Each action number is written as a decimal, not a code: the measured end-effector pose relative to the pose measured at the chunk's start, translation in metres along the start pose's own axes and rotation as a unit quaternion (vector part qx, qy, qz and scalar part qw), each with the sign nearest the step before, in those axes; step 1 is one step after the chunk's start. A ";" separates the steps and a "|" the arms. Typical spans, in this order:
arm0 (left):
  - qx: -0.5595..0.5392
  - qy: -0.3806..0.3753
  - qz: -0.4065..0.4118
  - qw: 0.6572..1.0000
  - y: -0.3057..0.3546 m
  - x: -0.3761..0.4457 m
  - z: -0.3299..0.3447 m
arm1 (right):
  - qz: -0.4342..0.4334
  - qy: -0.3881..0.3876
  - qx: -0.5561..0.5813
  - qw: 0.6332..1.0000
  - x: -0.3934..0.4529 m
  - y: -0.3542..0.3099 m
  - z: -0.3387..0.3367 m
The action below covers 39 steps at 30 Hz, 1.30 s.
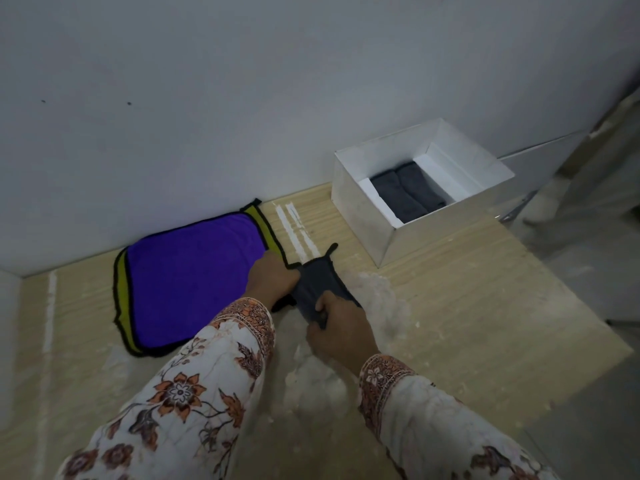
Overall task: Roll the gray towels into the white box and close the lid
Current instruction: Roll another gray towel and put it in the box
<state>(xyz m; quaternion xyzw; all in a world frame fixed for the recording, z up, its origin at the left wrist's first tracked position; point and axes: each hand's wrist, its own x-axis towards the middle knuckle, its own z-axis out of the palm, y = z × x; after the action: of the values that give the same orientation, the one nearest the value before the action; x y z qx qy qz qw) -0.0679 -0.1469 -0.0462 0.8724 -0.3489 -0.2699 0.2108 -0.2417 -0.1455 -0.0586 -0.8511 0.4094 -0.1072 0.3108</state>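
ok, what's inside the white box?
The white box is open, holding two rolled gray towels side by side on white lining. Its near wall hides the front floor.

Both hands grip a gray towel [317, 285] on the table [467, 306]: the left hand [272, 280] at its far-left side, the right hand [337, 327] curled over its near end. Far right, the open white box [363, 216] holds two rolled gray towels [407, 190]. A purple cloth [194, 275] lies left.

towel [317, 282]: gray | box [360, 209]: white | cloth [194, 271]: purple, apparently yellow-edged | sleeves [180, 393]: floral
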 end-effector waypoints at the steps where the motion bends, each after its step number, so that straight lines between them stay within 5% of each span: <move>1: -0.015 0.010 -0.008 1.000 0.001 0.001 -0.001 | 0.007 0.009 0.028 1.000 0.000 0.002 -0.003; 11: -0.211 -0.027 -0.004 0.977 0.040 0.009 0.018 | 0.122 0.081 0.090 0.985 0.011 0.039 -0.032; 15: -0.117 -0.002 0.078 0.990 0.034 0.008 0.028 | 0.139 0.080 0.042 0.986 0.012 0.049 -0.030; 19: -0.009 0.030 0.028 0.999 0.025 0.011 0.031 | 0.121 0.084 0.026 0.989 0.019 0.048 -0.027; 25: -0.010 -0.036 0.011 0.999 0.025 0.010 0.036 | 0.161 -0.046 0.030 0.985 0.037 0.040 -0.023; 39: -0.218 -0.097 -0.003 0.971 0.017 -0.017 -0.011 | 0.060 -0.184 0.081 0.978 0.052 0.018 -0.059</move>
<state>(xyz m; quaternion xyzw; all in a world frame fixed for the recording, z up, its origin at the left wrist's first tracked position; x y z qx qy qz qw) -0.0793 -0.1440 -0.0231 0.7765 -0.2976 -0.4230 0.3598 -0.2454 -0.2198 -0.0272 -0.8020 0.3858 0.0374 0.4545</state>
